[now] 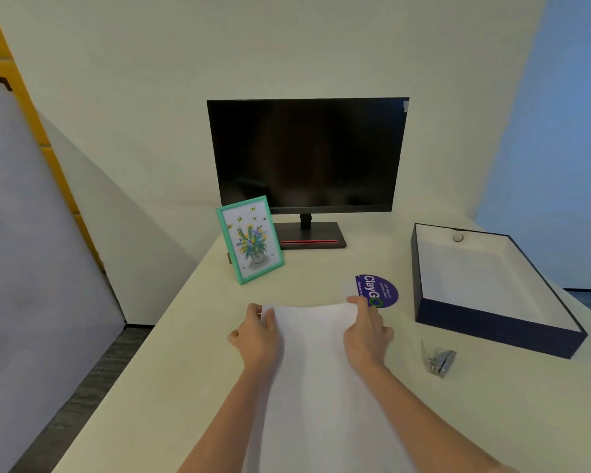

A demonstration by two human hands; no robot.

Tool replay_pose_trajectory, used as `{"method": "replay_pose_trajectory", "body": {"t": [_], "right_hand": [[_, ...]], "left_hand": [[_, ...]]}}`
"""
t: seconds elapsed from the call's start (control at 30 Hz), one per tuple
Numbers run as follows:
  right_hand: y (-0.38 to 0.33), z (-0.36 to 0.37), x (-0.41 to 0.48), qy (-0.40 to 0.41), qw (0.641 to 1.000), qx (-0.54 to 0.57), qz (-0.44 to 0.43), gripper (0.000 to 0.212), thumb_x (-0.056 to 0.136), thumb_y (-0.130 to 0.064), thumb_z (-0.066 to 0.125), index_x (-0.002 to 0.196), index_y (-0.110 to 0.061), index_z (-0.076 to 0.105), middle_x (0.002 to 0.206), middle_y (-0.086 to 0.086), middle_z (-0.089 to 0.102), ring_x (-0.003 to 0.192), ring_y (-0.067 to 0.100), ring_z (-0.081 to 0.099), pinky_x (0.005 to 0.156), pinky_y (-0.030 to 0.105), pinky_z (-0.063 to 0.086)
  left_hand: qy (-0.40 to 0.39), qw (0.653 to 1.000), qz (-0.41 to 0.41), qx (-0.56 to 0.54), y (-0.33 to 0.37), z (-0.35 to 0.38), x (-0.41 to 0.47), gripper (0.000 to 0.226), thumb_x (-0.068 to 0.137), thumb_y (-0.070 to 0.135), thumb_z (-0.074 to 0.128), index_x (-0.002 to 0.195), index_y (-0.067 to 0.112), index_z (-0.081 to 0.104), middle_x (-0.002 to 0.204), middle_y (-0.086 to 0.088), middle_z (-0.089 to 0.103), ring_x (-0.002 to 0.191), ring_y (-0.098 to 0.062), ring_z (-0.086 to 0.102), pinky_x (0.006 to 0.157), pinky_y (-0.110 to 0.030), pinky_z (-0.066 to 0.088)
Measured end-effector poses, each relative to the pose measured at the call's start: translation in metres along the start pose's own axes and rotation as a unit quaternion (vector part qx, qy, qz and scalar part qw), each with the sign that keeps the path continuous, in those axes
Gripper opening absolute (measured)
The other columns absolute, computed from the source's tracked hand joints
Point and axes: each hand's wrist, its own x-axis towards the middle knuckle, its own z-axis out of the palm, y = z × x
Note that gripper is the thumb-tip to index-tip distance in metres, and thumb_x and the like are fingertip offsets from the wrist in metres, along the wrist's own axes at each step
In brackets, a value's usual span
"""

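Sheet: large white paper sheet (316,370), likely light, floppy, crease-prone.
Grip: left hand (257,339) and right hand (367,336) pinch its far corners.

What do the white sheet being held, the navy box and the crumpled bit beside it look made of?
White sheet: thin matte paper, it seems; its far edge bows between left hand and right hand, which grip it.
Navy box: probably rigid card, matte dark outside, white lining, crisp straight walls.
Crumpled bit: likely clear film or foil, glinting and creased.
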Motion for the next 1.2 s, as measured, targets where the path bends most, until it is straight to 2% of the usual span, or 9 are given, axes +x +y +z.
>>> {"method": "replay_pose_trajectory", "body": {"t": [0.17,0.3,0.43,0.6,0.73,0.87,0.97,1.1,1.2], "right_hand": [[0.004,0.003,0.002,0.009,1.000,-0.005,-0.010,0.065,0.079,0.012,0.039,0.127,-0.030,0.044,0.114,0.002,0.056,0.108,0.022,0.050,0.088,0.036,0.031],[0.006,0.004,0.002,0.007,1.000,0.001,-0.011,0.065,0.079,0.013,0.039,0.127,-0.030,0.044,0.115,0.002,0.055,0.108,0.021,0.049,0.091,0.036,0.031],[0.006,0.004,0.004,0.010,1.000,0.006,-0.004,0.064,0.080,0.012,0.040,0.126,-0.032,0.044,0.115,0.001,0.056,0.109,0.020,0.049,0.092,0.035,0.031],[0.006,0.004,0.004,0.015,1.000,0.012,-0.001,0.061,0.082,0.011,0.041,0.127,-0.031,0.044,0.116,0.002,0.056,0.108,0.021,0.049,0.093,0.035,0.031],[0.006,0.003,0.004,0.012,1.000,0.009,0.000,0.061,0.083,0.010,0.042,0.128,-0.032,0.044,0.118,0.002,0.056,0.109,0.021,0.049,0.092,0.035,0.031],[0.006,0.003,0.002,0.007,1.000,-0.004,-0.001,0.061,0.086,0.007,0.047,0.133,-0.031,0.042,0.122,0.003,0.054,0.112,0.021,0.048,0.093,0.036,0.033],[0.004,0.002,0.002,-0.003,1.000,-0.018,-0.002,0.064,0.086,0.005,0.049,0.138,-0.031,0.039,0.126,0.003,0.052,0.114,0.022,0.048,0.093,0.035,0.033],[0.003,-0.002,0.001,-0.014,0.999,-0.045,0.004,0.064,0.087,0.002,0.050,0.141,-0.030,0.037,0.129,0.004,0.045,0.116,0.023,0.045,0.094,0.036,0.035],[-0.001,-0.006,-0.002,-0.003,0.998,-0.067,-0.016,0.060,0.086,-0.004,0.055,0.139,-0.029,0.040,0.134,0.006,0.038,0.118,0.023,0.041,0.099,0.036,0.035]], "left_hand": [[0.009,1.000,-0.005,0.007,0.000,0.004,0.008,0.024,0.094,0.026,0.038,0.074,0.017,0.048,0.062,0.006,0.052,0.070,-0.025,0.049,0.077,-0.032,0.021],[0.020,0.999,-0.024,-0.028,0.001,0.006,0.012,0.022,0.093,0.030,0.043,0.080,0.018,0.055,0.072,0.004,0.064,0.076,-0.024,0.057,0.081,-0.032,0.025],[0.011,0.998,-0.040,-0.046,0.003,0.002,0.011,0.017,0.094,0.029,0.046,0.084,0.019,0.056,0.076,0.004,0.064,0.082,-0.024,0.056,0.080,-0.029,0.020],[-0.012,0.999,-0.032,0.018,-0.004,-0.008,0.001,0.013,0.096,0.026,0.041,0.093,0.022,0.053,0.079,0.006,0.062,0.081,-0.021,0.052,0.089,-0.033,0.023],[-0.013,0.999,-0.021,0.033,-0.006,-0.009,-0.004,0.015,0.095,0.021,0.041,0.096,0.020,0.056,0.075,0.008,0.058,0.080,-0.021,0.051,0.084,-0.031,0.020],[-0.006,0.999,-0.022,0.030,-0.008,-0.008,-0.004,0.017,0.096,0.025,0.043,0.096,0.017,0.058,0.073,0.008,0.057,0.078,-0.020,0.048,0.088,-0.032,0.022],[-0.008,0.999,-0.017,0.042,-0.009,-0.007,-0.004,0.017,0.096,0.026,0.044,0.094,0.016,0.058,0.069,0.010,0.055,0.076,-0.020,0.047,0.086,-0.031,0.020],[-0.016,0.998,-0.012,0.059,-0.011,-0.007,-0.003,0.018,0.097,0.028,0.044,0.094,0.016,0.057,0.081,0.003,0.063,0.075,-0.020,0.049,0.087,-0.032,0.021],[-0.024,0.997,-0.015,0.067,-0.011,-0.008,-0.003,0.017,0.097,0.028,0.043,0.093,0.017,0.056,0.082,0.003,0.064,0.076,-0.020,0.050,0.088,-0.032,0.021]]}}
